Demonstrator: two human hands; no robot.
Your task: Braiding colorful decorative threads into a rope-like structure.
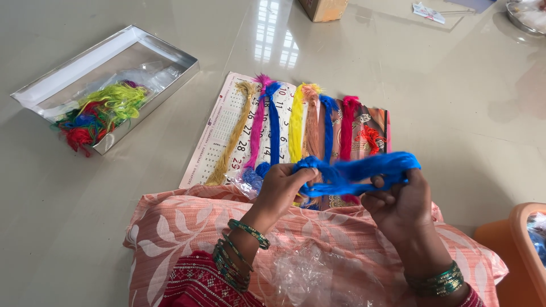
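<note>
Between hands — blue thread bundle (364, 170) crosswise

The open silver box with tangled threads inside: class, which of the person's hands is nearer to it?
Left. The left hand pinches one end of the blue thread bundle, on the side toward the silver box. The right hand holds the bundle's other end, farther away.

Glossy beige floor (398, 85) under a calendar sheet (227, 131), silver tray (34, 91), cardboard box (324, 8), orange tub (520, 239).
</note>
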